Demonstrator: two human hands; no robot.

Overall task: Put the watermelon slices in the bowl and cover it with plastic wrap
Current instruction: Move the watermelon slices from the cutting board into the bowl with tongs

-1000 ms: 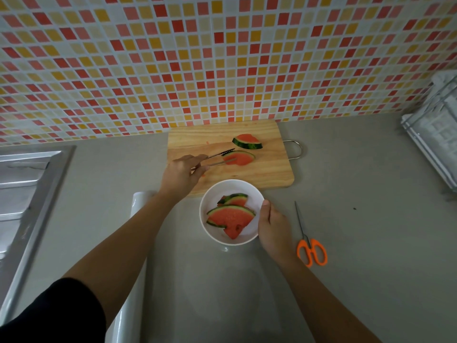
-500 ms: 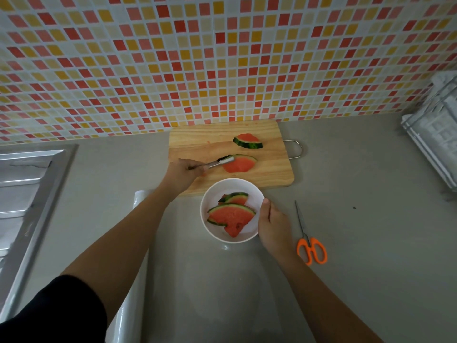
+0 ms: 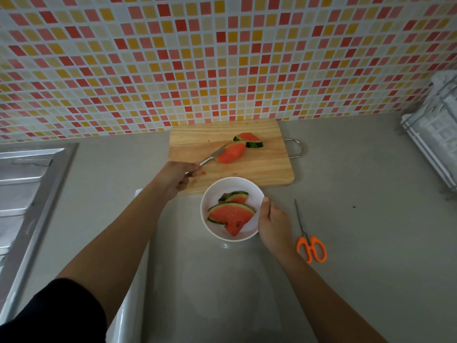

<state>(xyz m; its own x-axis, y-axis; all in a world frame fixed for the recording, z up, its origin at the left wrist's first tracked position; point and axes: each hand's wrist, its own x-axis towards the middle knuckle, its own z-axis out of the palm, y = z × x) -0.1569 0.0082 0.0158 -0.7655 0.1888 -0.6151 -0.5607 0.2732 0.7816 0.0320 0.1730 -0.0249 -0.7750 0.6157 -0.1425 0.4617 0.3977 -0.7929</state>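
Our left hand (image 3: 178, 178) is curled tight around a pair of metal tongs (image 3: 212, 157). The tongs pinch a slice of watermelon (image 3: 231, 153) at their far end. This slice is over the wooden board (image 3: 247, 169), tipped up, with its red side facing us. We cannot tell if its low edge touches the board. Just behind it another slice (image 3: 249, 141) lies flat on the board. From where we look, the two seem to overlap.

Our right hand (image 3: 273, 222) grips the white bowl (image 3: 231, 179) by its right side. The thumb (image 3: 265, 201) lies on the rim. The fingers go down round the outside, where we cannot see them. The bowl sits on the grey bench (image 3: 371, 219), right at the near edge of the board. Two pieces are in it. The big slice (image 3: 231, 215) lies in front with its green skin toward the board. The small slice (image 3: 235, 196) peeks out behind it.

The scissors (image 3: 310, 243) have orange handles. They lie on the bench just to the right of our right hand, with the blades pointing away from us. A white roll of wrap (image 3: 121, 323) lies on the bench under our left arm. A metal sink (image 3: 29, 181) is at the far left. A white rack (image 3: 435, 144) is at the far right. The wall (image 3: 222, 58) behind the board has small red, orange and yellow tiles.
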